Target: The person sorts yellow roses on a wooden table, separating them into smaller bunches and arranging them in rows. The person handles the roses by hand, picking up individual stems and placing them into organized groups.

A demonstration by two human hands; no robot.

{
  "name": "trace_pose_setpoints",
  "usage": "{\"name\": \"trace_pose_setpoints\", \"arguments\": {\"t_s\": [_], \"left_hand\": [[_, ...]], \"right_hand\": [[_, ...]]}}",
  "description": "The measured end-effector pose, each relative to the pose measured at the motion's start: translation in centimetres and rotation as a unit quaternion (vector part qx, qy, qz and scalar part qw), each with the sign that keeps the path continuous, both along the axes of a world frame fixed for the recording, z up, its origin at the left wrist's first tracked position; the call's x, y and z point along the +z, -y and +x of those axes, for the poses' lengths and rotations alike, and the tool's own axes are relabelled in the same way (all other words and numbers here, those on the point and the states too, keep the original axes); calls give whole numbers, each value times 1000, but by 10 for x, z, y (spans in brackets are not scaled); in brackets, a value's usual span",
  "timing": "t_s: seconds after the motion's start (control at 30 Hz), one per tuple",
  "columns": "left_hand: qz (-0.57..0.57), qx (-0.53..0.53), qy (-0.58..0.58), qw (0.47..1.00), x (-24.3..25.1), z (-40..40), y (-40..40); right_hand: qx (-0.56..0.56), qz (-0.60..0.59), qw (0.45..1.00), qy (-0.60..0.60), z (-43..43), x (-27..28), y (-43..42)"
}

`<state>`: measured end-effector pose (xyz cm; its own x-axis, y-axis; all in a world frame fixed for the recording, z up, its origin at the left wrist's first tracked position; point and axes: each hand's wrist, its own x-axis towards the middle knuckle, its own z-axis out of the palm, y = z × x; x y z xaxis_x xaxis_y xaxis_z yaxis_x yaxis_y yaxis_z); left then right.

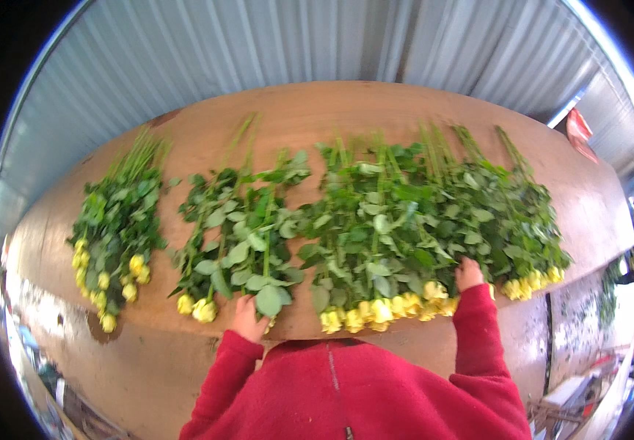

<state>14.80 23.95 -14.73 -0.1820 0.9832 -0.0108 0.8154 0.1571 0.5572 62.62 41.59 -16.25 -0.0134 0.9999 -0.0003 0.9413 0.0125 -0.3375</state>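
Observation:
Long-stemmed yellow roses lie in rows on a brown wooden table, their blooms towards me and their cut stems pointing away. My left hand [247,320] is at the bloom end of a small middle group of roses [238,242], its fingers partly under a broad leaf. A yellow bloom shows just beside that hand, mostly covered. My right hand [469,274] reaches into the leaves near the right end of a large row of roses [377,236]. Its fingertips are hidden in the foliage, so whether it grips a stem is unclear.
A separate bunch of roses [121,220] lies at the left, and another group [531,242] at the right. The wooden table [344,102] ends at a corrugated metal wall [295,41]. A red plastic piece [580,133] hangs at the far right edge. Leaf litter [581,322] covers the floor there.

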Motion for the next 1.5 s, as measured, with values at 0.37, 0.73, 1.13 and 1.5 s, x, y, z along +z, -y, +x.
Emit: {"name": "trace_pose_setpoints", "arguments": {"t_s": [0.37, 0.73, 1.13, 1.5], "left_hand": [[69, -69, 34, 995, 34, -41, 4], [-86, 42, 52, 994, -47, -220, 34], [-179, -38, 692, 698, -35, -259, 56], [119, -68, 61, 989, 37, -317, 16]], "right_hand": [[225, 73, 928, -287, -234, 115, 74], [203, -102, 971, -70, -535, 18, 128], [220, -150, 944, -194, -574, 3, 145], [165, -287, 839, -432, -591, 27, 137]]}}
